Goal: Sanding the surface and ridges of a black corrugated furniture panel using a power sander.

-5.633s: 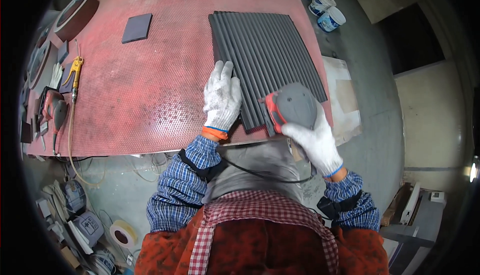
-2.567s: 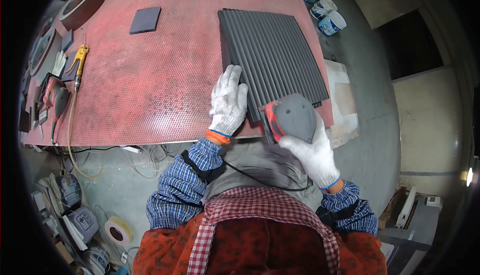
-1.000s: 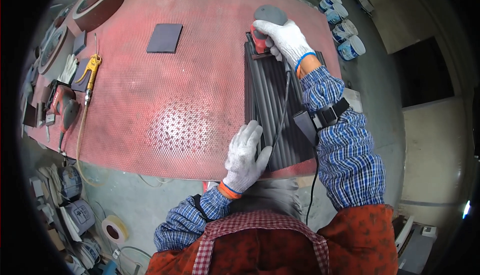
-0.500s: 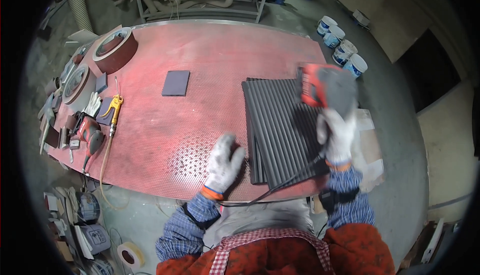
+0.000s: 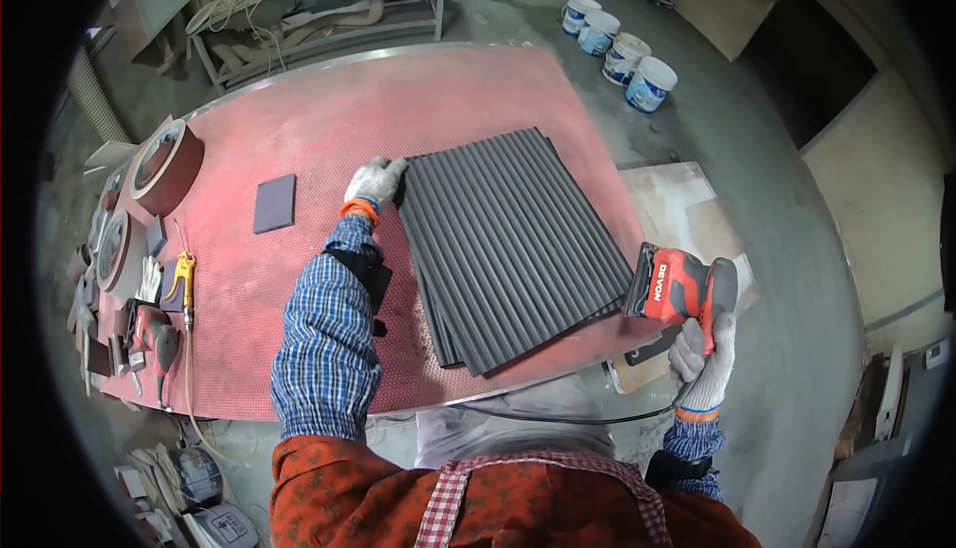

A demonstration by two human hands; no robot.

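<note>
A stack of dark grey ribbed panels point(image 5: 513, 244) lies on the red perforated table point(image 5: 329, 130). My left hand point(image 5: 374, 182), in a white glove, grips the stack's far left corner. My right hand point(image 5: 702, 361), also gloved, holds a red and black electric sander point(image 5: 679, 287) lifted off the panels, beyond the table's right edge. The sander's black cord point(image 5: 558, 415) runs across in front of my body.
A small grey pad point(image 5: 275, 203) lies on the table left of the panels. Rolls of red-brown abrasive point(image 5: 164, 165), a yellow-handled air gun point(image 5: 183, 279) and other tools sit at the left edge. Several white buckets point(image 5: 622, 45) stand on the floor at the back right.
My left hand has reached from the table's near side to the far left corner of the panels. My right hand has carried the sander off the stack, to the right.
</note>
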